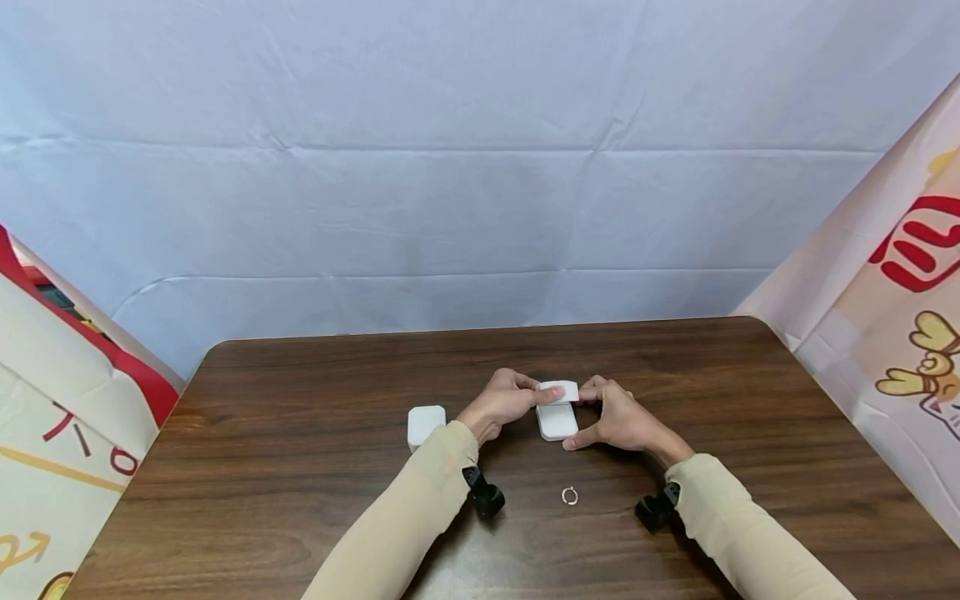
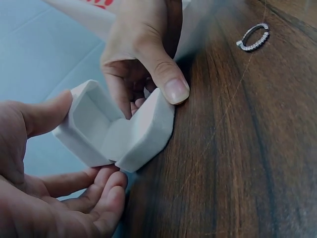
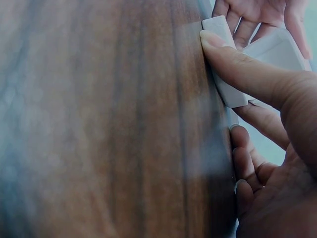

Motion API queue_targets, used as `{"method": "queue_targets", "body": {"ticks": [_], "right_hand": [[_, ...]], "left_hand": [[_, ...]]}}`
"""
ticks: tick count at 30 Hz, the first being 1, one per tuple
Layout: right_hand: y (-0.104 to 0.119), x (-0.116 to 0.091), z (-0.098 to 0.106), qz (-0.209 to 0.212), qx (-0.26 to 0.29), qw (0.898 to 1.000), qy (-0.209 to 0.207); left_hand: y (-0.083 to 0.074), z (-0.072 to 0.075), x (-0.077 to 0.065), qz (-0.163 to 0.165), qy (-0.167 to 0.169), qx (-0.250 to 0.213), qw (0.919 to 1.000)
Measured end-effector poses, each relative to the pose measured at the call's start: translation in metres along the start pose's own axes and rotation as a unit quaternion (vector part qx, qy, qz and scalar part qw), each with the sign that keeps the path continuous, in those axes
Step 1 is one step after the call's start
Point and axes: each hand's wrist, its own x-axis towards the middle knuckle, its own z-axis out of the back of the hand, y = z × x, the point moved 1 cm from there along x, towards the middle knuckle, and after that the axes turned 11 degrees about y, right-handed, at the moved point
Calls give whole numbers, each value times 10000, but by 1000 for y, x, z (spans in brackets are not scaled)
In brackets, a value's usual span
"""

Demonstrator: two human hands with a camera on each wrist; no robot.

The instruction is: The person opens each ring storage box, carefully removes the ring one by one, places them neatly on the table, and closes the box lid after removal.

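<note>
A white ring box (image 1: 557, 425) stands on the table with its lid (image 2: 87, 130) raised. My left hand (image 1: 504, 405) pinches that lid, thumb on its rim and fingers behind it near the hinge. Around the base of the box, my right hand (image 1: 622, 422) grips with the thumb at the front and fingers at the back. In the left wrist view the box's inside is white, and part of it is hidden. A silver ring (image 1: 570, 497) set with small stones lies on the table nearer to me, apart from both hands.
A second white box (image 1: 426, 422) sits to the left, beside my left forearm. The dark wooden table (image 1: 300, 500) runs back to a pale cloth backdrop (image 1: 480, 208). Printed cloths (image 1: 907, 333) hang at the sides. Each wrist wears a small black camera (image 1: 486, 498).
</note>
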Motion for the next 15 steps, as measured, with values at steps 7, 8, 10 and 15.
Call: {"method": "queue_targets", "body": {"ticks": [7, 8, 10, 15], "right_hand": [[1, 0, 0, 16, 85, 10000, 37], [1, 0, 0, 9, 114, 9999, 46], [1, 0, 0, -7, 164, 9998, 63], [1, 1, 0, -19, 187, 9998, 73]], "left_hand": [[1, 0, -1, -157, 45, 55, 9999], [1, -1, -2, -184, 29, 52, 9998], [1, -2, -2, -237, -14, 39, 9997], [2, -4, -4, -364, -90, 73, 9993]]}}
